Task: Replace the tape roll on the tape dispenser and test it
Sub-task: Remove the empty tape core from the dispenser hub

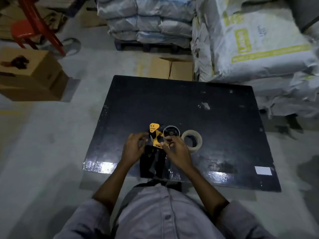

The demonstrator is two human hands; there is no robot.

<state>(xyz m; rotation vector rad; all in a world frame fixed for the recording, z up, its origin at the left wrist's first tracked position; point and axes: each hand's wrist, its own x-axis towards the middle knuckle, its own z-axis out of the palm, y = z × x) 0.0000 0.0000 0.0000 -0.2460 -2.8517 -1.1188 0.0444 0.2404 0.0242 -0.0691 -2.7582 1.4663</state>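
Note:
A yellow and black tape dispenser (155, 135) is held over the near middle of the black table (215, 118). My left hand (133, 147) grips it from the left side. My right hand (177, 149) pinches at its right side, just below the round spool hub (171, 132), which carries a thin clear ring. The dispenser's black handle (151, 163) points toward me between my wrists. A pale, cream-coloured tape roll (196, 135) lies flat on the table just right of my right hand, untouched.
Stacked grey sacks (250, 49) rise at the back right and at the back centre on a pallet. Cardboard boxes (31, 73) sit on the floor at the left, another behind the table. A red frame (39, 23) stands at the back left. A white label (263, 170) marks the table's near right corner.

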